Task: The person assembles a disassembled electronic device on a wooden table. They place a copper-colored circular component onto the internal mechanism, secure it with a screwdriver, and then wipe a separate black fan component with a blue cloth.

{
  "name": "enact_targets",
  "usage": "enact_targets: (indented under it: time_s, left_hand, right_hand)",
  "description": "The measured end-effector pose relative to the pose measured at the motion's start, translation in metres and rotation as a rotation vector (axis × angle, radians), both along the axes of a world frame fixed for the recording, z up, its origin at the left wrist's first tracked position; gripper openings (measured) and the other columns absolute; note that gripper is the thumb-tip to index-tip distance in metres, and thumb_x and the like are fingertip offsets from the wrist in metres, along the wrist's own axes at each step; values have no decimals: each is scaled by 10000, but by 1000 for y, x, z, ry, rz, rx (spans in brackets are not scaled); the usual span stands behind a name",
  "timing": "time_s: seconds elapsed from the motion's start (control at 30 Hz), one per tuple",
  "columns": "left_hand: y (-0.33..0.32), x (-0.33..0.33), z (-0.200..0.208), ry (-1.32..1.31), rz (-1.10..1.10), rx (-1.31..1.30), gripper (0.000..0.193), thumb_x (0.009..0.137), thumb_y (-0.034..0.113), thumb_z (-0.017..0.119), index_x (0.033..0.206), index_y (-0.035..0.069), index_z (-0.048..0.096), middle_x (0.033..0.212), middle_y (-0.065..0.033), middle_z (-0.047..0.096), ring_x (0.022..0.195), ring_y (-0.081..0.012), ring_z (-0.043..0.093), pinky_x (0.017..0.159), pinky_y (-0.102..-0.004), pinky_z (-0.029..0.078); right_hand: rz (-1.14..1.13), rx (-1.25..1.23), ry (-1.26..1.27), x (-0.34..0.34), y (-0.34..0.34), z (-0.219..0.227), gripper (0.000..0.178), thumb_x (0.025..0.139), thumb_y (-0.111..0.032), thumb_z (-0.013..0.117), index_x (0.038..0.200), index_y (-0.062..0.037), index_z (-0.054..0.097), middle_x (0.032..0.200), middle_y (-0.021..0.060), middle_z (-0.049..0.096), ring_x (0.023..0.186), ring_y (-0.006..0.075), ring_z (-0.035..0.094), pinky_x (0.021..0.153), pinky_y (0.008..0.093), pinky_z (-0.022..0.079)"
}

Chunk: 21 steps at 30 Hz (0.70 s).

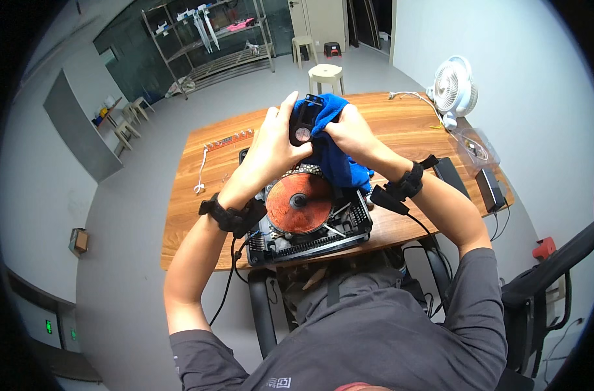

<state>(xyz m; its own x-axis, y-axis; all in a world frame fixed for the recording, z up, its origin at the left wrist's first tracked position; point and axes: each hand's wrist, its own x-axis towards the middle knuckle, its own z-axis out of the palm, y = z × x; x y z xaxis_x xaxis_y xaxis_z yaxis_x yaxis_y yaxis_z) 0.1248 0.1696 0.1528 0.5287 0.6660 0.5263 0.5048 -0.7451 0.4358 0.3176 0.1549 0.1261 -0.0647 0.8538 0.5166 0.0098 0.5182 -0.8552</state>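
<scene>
On wooden table, grey-floored room | hands: left grips black part, right clutches blue cloth

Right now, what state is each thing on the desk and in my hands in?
Black part: held up in left hand.
Blue cloth: pressed against the part by right hand.
Cooker: top off, copper coil exposed.
Fan: upright on the table.
</scene>
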Motion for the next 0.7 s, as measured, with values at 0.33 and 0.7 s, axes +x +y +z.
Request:
enact_targets:
  time_s: [0.33,0.7]
  left_hand:
    - [0,0,3,-13,-10,19,965,725,162,792,1560,-2,336,1258,-271,574,1157,-374,597,1025,-427,488]
    - [-5,-2,-2,7,-117,3,942,700,74,777,1549,41,371,1190,-219,584,1063,-329,632,946,-398,542]
  right_hand:
    - [-44,-56,280,-7,-12,9,355,868,99,451,1154,45,654,1103,97,714,1020,175,678,924,323,551]
    - [-81,-143,516,23,0,5,237,1006,17,425,1133,10,625,1081,98,677,992,179,676,909,336,582]
